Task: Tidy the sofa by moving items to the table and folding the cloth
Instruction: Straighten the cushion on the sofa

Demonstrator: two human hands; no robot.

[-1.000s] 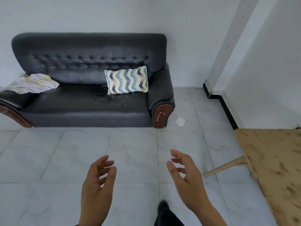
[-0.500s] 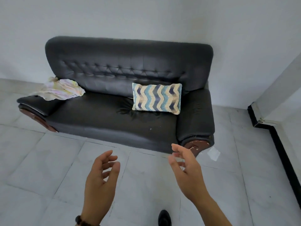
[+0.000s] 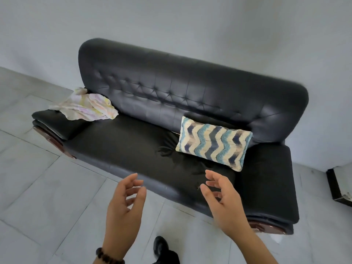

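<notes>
I see a black sofa standing against a pale wall on a grey tiled floor. A crumpled pastel cloth lies on the left armrest, spilling a little onto the seat — well apart from the cushion, which leans against the backrest toward the right end, its wavy blue and cream stripes facing me. My left hand hangs over the floor near the seat's front edge, fingers loosely curled and holding nothing; a dark bead bracelet circles that wrist. My right hand hovers just near of the cushion — fingers spread and relaxed, touching nothing. A black shoe shows below.
</notes>
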